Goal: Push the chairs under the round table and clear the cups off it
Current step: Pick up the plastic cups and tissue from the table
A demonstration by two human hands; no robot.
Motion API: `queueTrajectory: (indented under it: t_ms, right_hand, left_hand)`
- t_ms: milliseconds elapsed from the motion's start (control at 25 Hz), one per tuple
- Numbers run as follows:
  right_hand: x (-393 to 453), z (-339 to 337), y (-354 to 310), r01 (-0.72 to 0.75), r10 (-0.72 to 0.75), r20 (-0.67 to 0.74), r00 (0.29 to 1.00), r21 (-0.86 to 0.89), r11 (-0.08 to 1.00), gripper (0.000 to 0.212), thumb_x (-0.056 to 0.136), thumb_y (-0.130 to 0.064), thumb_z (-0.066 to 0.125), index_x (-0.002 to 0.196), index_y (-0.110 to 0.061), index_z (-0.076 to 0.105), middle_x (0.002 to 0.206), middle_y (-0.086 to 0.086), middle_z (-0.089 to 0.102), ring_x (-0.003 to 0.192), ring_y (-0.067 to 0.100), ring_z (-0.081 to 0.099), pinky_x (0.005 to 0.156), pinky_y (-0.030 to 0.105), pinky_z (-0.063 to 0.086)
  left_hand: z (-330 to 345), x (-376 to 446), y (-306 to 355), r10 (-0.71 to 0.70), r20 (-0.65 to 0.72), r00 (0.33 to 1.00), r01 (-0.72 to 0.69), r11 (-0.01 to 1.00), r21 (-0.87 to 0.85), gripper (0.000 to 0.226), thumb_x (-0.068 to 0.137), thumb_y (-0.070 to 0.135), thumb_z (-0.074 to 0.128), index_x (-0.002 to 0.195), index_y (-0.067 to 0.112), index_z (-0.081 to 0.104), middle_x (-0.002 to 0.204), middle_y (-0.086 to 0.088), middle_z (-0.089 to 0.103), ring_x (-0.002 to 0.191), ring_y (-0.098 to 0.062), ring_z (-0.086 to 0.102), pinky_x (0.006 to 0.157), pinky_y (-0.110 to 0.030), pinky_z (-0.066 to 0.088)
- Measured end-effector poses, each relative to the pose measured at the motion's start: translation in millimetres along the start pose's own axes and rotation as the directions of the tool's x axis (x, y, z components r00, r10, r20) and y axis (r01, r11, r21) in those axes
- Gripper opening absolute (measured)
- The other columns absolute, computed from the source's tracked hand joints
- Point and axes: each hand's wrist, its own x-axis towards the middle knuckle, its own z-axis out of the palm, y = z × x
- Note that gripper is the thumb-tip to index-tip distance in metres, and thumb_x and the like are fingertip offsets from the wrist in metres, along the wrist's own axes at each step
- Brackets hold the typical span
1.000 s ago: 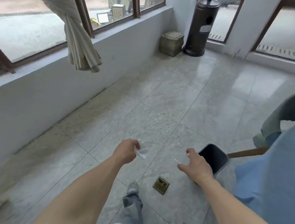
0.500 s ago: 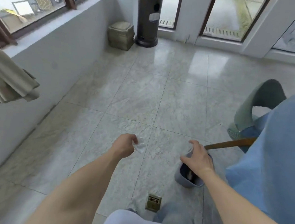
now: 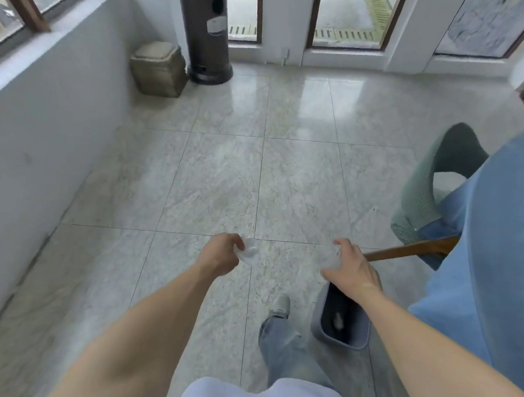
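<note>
I am seeing the left hand curling round a crumpled clear plastic cup, thin and glossy. The right hand is gripping a second clear cup, hovering just above a grey rounded-square bin standing on the polished marble-look tiles. The round table, draped in smooth blue cloth, is sitting at right, a green ribbed-knit chair tucking against it

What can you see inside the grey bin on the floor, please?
Inside the grey bin, one pale crumpled scrap lies on the dark bottom. The right forearm crosses over the bin's far end, so whatever lies there is covered.
</note>
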Motion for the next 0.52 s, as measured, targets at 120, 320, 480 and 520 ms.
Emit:
queueTrajectory:
  t_ms: [120, 320, 480, 520]
  right_hand:
    - [64, -20, -6, 0.01, -0.009, -0.025, 1.0, 0.04, 0.999, 0.073, 0.081, -0.039, 0.067, 0.144, -0.027, 0.03, 0.141, 0.001, 0.042, 0.112, 0.026, 0.056, 0.079, 0.032, 0.042]
    - [157, -69, -3, -0.03, 0.034, -0.032, 0.999, 0.105, 0.994, 0.075, 0.079, -0.04, 0.068, 0.143, -0.028, 0.03, 0.138, -0.001, 0.044, 0.108, 0.025, 0.057, 0.077, 0.032, 0.043]
    - [205, -112, 12, -0.081, 0.093, -0.067, 0.993, 0.166, 0.983, 0.074, 0.08, -0.039, 0.069, 0.142, -0.028, 0.03, 0.139, -0.001, 0.044, 0.106, 0.026, 0.058, 0.076, 0.032, 0.044]
    - [213, -121, 18, -0.098, 0.115, -0.083, 0.99, 0.182, 0.978, 0.073, 0.08, -0.039, 0.069, 0.142, -0.028, 0.031, 0.14, 0.0, 0.044, 0.107, 0.026, 0.058, 0.077, 0.032, 0.045]
  left_hand:
    - [-17, 64, 28, 0.018, -0.003, 1.0, -0.018, 1.0, 0.01, 0.037, 0.08, -0.011, 0.053, 0.103, 0.013, 0.07, 0.114, -0.01, 0.065, 0.074, -0.021, 0.061, 0.053, -0.025, 0.047]
    - [-42, 158, 90, 0.044, 0.01, 0.999, -0.045, 0.997, 0.062, 0.042, 0.078, -0.011, 0.051, 0.103, 0.016, 0.07, 0.119, -0.008, 0.063, 0.085, -0.024, 0.064, 0.061, -0.03, 0.053]
    - [-53, 221, 147, 0.093, 0.045, 0.995, -0.098, 0.988, 0.117, 0.043, 0.077, -0.011, 0.051, 0.103, 0.018, 0.07, 0.121, -0.007, 0.064, 0.091, -0.024, 0.064, 0.064, -0.029, 0.053]
    - [-54, 235, 161, 0.119, 0.061, 0.991, -0.126, 0.983, 0.136, 0.043, 0.077, -0.01, 0.051, 0.103, 0.018, 0.07, 0.122, -0.008, 0.064, 0.093, -0.024, 0.065, 0.065, -0.028, 0.053]
